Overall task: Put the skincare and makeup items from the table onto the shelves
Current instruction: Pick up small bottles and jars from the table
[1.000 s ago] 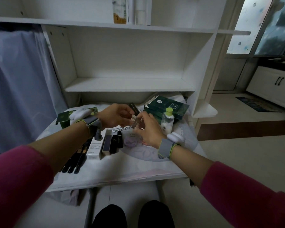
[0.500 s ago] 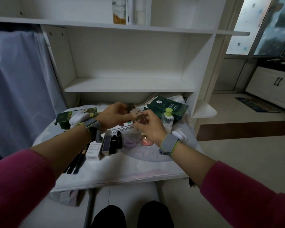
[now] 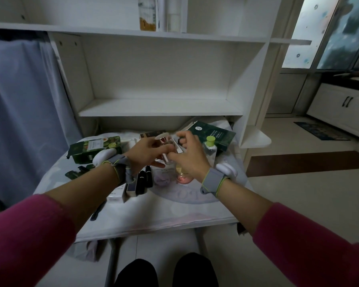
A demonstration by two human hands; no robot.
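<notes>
Shelf unit (image 3: 160,107) stands behind bench (image 3: 174,212). On bench: box (image 3: 95,146) at rear left, flat packet (image 3: 214,132) + capped bottle (image 3: 210,146) at rear right, tubes (image 3: 142,180) left of centre, jar (image 3: 182,177) at centre. Above bench centre, left hand (image 3: 147,154) & right hand (image 3: 192,156) meet round small bottle (image 3: 166,143).

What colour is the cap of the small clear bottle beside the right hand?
Yellow-green; the cap shows clearly in the head view.
</notes>
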